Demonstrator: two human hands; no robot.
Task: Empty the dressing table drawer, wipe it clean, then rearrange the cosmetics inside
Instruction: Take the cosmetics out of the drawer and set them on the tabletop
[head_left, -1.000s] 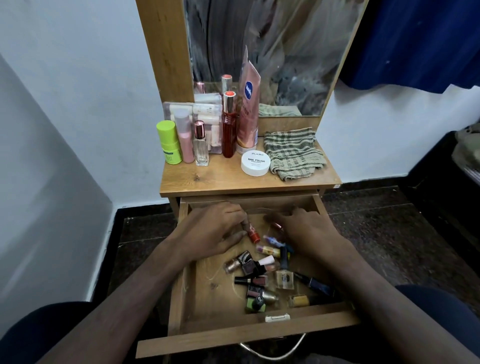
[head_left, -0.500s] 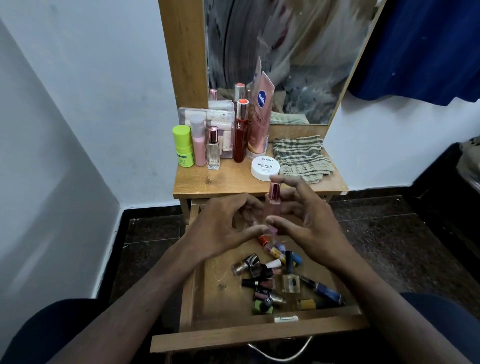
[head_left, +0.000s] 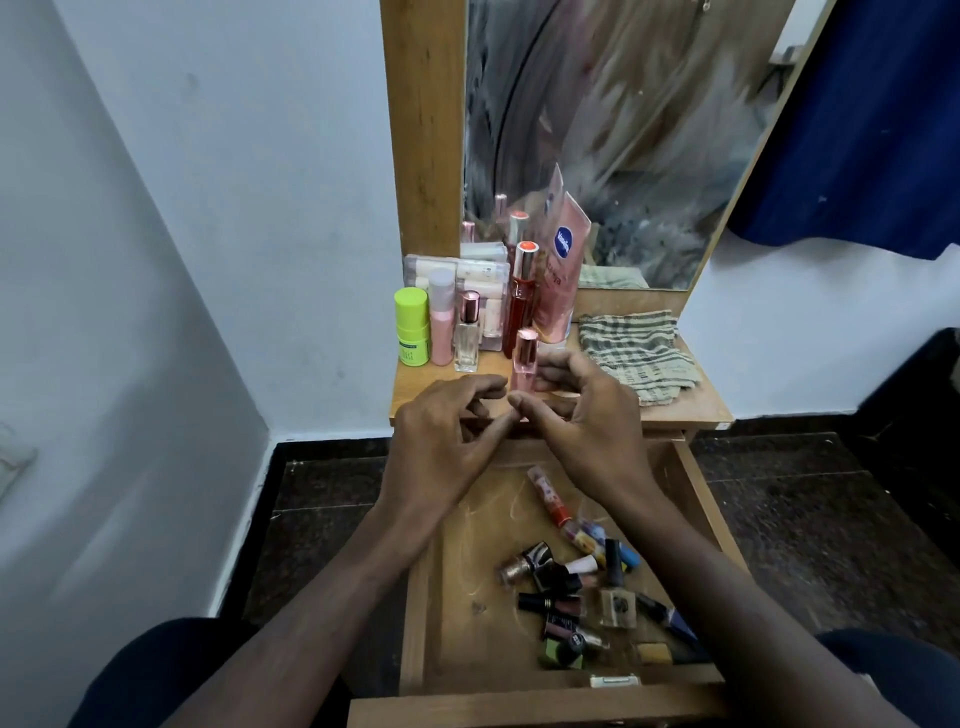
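The wooden drawer (head_left: 415, 623) is pulled out toward me. Several nail polish bottles (head_left: 571, 587) and a red lip gloss tube (head_left: 548, 493) lie loose in its right half. Above the drawer's back edge, my right hand (head_left: 587, 421) pinches a small pink bottle (head_left: 523, 364) with a rose-gold cap and holds it upright over the front of the tabletop (head_left: 691, 410). My left hand (head_left: 447, 441) sits beside it with fingers loosely curled, and its index fingertip is at the bottle's lower left side.
On the tabletop stand a green bottle (head_left: 411, 327), a pink bottle (head_left: 441, 317), a clear perfume bottle (head_left: 467, 332), a red bottle (head_left: 522, 301) and a pink tube (head_left: 561, 260). A checked cloth (head_left: 634, 353) lies at the right. A mirror rises behind.
Both hands rose out of the drawer. The right hand lifted the pink bottle from among the cosmetics and carried it up to the tabletop's front edge.
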